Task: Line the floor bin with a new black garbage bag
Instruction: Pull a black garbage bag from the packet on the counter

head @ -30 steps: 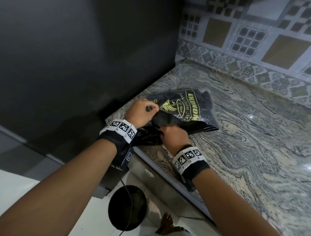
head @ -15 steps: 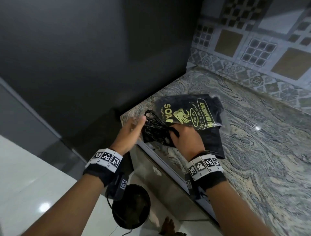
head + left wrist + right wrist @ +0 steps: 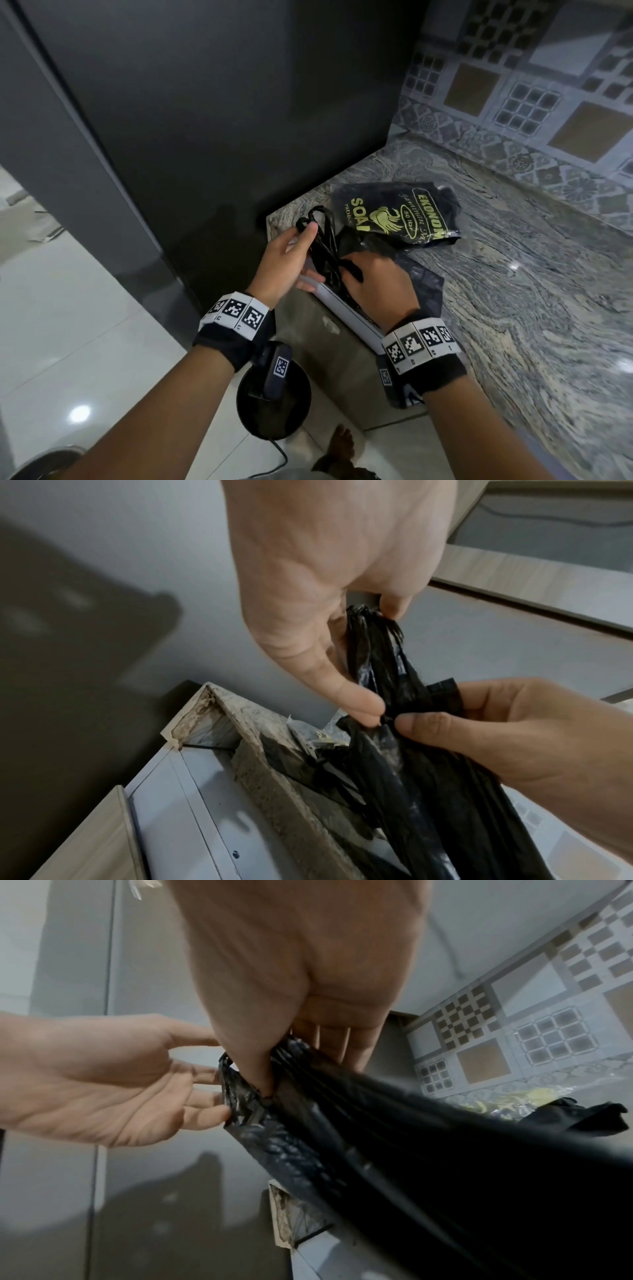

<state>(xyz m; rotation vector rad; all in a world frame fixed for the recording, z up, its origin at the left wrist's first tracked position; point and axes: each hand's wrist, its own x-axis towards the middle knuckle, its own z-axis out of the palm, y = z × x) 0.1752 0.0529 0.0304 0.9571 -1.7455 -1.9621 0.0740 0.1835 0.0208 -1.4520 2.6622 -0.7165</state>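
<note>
A folded black garbage bag (image 3: 329, 253) hangs between both hands at the counter's front corner, its handle loops sticking up. My left hand (image 3: 305, 246) pinches the loops between thumb and fingers; the left wrist view shows this hand (image 3: 373, 656) on the bag (image 3: 404, 764). My right hand (image 3: 356, 270) grips the bag just below, thumb pressed into the folds, as the right wrist view shows of this hand (image 3: 298, 1066) and the bag (image 3: 377, 1150). The round black floor bin (image 3: 291, 411) stands on the floor below my left wrist, partly hidden by the wrist camera.
The pack of bags (image 3: 394, 212), black with yellow print, lies on the marbled countertop (image 3: 531, 308) behind my hands. A dark appliance wall (image 3: 222, 120) rises to the left. A cable runs from the bin over the white floor tiles (image 3: 85, 342). A bare foot (image 3: 340, 445) stands beside the bin.
Both hands left the pack and drew one bag toward the counter edge. My left hand went from a fist on the pack to pinching the bag's loops.
</note>
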